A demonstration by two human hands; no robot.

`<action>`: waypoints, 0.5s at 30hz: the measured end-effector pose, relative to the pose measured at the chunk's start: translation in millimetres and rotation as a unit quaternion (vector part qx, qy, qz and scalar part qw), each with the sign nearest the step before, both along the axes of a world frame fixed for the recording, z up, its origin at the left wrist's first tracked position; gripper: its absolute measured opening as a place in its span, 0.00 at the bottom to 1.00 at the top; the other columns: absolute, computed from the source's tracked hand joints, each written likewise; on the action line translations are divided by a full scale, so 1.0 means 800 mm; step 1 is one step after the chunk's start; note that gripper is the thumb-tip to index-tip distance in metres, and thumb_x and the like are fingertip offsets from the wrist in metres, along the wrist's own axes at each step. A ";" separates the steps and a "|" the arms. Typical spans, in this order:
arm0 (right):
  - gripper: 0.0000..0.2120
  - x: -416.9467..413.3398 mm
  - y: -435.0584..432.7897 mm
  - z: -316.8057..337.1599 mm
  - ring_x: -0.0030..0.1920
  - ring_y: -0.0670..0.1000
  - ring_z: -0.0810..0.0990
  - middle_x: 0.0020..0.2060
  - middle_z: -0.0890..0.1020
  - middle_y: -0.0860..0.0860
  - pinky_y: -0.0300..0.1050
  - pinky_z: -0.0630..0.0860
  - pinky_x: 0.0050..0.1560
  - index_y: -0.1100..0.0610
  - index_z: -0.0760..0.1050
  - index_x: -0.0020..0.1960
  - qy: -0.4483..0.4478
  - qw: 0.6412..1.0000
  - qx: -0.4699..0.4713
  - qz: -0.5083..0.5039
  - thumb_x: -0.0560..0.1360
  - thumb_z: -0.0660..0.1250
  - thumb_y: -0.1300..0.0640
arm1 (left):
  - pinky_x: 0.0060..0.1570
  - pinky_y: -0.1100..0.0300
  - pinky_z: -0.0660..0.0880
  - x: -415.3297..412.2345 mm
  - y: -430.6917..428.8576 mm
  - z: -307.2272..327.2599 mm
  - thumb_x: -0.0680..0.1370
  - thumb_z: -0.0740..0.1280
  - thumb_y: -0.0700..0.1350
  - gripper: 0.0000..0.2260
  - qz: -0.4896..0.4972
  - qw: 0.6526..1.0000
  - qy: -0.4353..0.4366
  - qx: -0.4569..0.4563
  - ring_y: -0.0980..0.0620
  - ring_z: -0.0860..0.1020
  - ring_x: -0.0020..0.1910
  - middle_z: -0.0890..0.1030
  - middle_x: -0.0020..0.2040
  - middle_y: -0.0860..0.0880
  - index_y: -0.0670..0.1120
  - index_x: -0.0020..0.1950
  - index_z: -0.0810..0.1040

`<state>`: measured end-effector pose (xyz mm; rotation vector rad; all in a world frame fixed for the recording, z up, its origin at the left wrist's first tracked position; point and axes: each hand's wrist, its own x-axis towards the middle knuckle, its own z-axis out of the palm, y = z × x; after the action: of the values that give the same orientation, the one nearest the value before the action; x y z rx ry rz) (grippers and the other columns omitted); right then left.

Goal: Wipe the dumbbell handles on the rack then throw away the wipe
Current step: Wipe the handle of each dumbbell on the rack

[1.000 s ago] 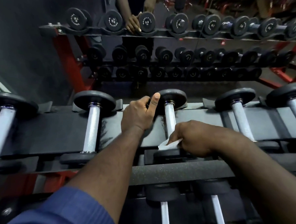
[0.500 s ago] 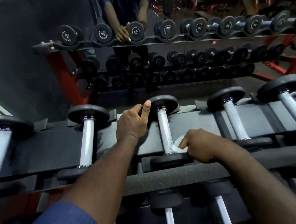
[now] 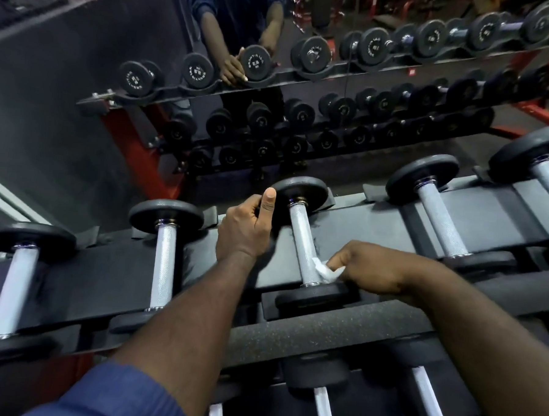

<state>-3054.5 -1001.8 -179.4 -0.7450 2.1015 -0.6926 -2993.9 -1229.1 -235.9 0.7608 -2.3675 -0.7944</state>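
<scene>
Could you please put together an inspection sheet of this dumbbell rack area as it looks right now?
Surface: black rack shelf holding a row of dumbbells.
Job's things: dumbbell with a knurled handle, lying on the shelf; white wipe against the near end of its handle.
Clutter: nothing seen.
Hands: left hand grips the dumbbell's far head, thumb up; right hand pinches the wipe.
Cables: nothing seen.
Surroundings: neighbouring dumbbells on both sides; speckled bar along the front; lower dumbbells beneath it; mirror behind, reflecting the rack and the person's arms.
</scene>
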 end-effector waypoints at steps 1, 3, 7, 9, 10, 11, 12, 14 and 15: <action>0.15 0.001 0.006 -0.001 0.27 0.43 0.67 0.27 0.74 0.48 0.36 0.64 0.30 0.60 0.83 0.40 -0.001 1.000 -0.017 -0.019 0.77 0.60 0.69 | 0.36 0.55 0.66 0.000 0.000 0.000 0.81 0.48 0.73 0.28 0.001 1.000 -0.002 0.002 0.51 0.74 0.34 0.73 0.30 0.52 0.55 0.34 0.70; 0.15 0.004 0.019 -0.003 0.22 0.40 0.65 0.25 0.74 0.45 0.35 0.62 0.24 0.55 0.83 0.41 0.015 0.996 -0.071 -0.055 0.78 0.62 0.67 | 0.37 0.54 0.67 0.003 0.001 0.002 0.81 0.50 0.72 0.27 0.002 1.000 -0.003 0.013 0.51 0.74 0.35 0.73 0.30 0.52 0.55 0.36 0.72; 0.17 0.011 0.049 0.000 0.48 0.49 0.84 0.49 0.86 0.46 0.42 0.81 0.50 0.49 0.83 0.56 -0.009 0.986 -0.149 -0.074 0.79 0.63 0.68 | 0.50 0.49 0.75 -0.001 0.015 0.008 0.81 0.50 0.73 0.29 0.002 0.995 0.006 0.095 0.45 0.79 0.46 0.78 0.38 0.51 0.52 0.48 0.77; 0.18 0.005 0.065 0.007 0.49 0.54 0.85 0.57 0.85 0.56 0.44 0.82 0.46 0.53 0.81 0.59 -0.064 0.969 -0.192 -0.140 0.79 0.61 0.70 | 0.64 0.46 0.71 -0.005 0.030 0.017 0.80 0.51 0.70 0.25 0.019 0.995 0.028 0.094 0.43 0.77 0.58 0.81 0.50 0.50 0.54 0.59 0.76; 0.16 0.001 0.071 0.014 0.47 0.53 0.85 0.57 0.84 0.59 0.42 0.81 0.41 0.56 0.79 0.59 -0.108 0.950 -0.223 -0.191 0.80 0.61 0.71 | 0.68 0.46 0.67 -0.009 0.038 0.026 0.80 0.53 0.67 0.24 0.034 0.997 0.037 0.058 0.44 0.74 0.64 0.81 0.57 0.49 0.53 0.65 0.75; 0.12 -0.003 0.078 0.024 0.47 0.54 0.84 0.57 0.83 0.61 0.41 0.81 0.38 0.60 0.77 0.59 -0.139 0.929 -0.250 -0.234 0.81 0.60 0.71 | 0.71 0.45 0.65 -0.012 0.049 0.039 0.80 0.56 0.64 0.24 0.042 0.998 0.050 0.001 0.44 0.71 0.68 0.79 0.63 0.48 0.51 0.68 0.74; 0.10 -0.008 0.084 0.031 0.47 0.55 0.84 0.56 0.82 0.63 0.43 0.83 0.39 0.63 0.76 0.59 -0.158 0.912 -0.269 -0.268 0.81 0.60 0.70 | 0.72 0.44 0.64 -0.016 0.061 0.054 0.81 0.59 0.63 0.24 0.033 0.996 0.062 -0.058 0.44 0.69 0.70 0.78 0.65 0.46 0.49 0.69 0.74; 0.08 -0.024 0.103 0.040 0.50 0.57 0.84 0.57 0.81 0.64 0.53 0.85 0.51 0.67 0.74 0.60 -0.181 0.895 -0.286 -0.290 0.82 0.61 0.69 | 0.71 0.45 0.65 -0.029 0.089 0.084 0.81 0.60 0.62 0.24 -0.017 0.987 0.067 -0.145 0.45 0.70 0.69 0.77 0.65 0.46 0.47 0.68 0.75; 0.09 -0.030 0.110 0.044 0.51 0.57 0.84 0.57 0.81 0.64 0.55 0.83 0.55 0.68 0.75 0.60 -0.185 0.895 -0.289 -0.285 0.81 0.62 0.70 | 0.71 0.47 0.65 -0.037 0.099 0.093 0.81 0.60 0.63 0.24 -0.046 0.984 0.062 -0.158 0.46 0.70 0.69 0.77 0.64 0.47 0.47 0.67 0.76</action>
<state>-3078.6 -913.6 -144.1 -0.2338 1.7490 -1.6898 -3023.9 -1149.5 -161.2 0.4583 -2.3506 -0.4679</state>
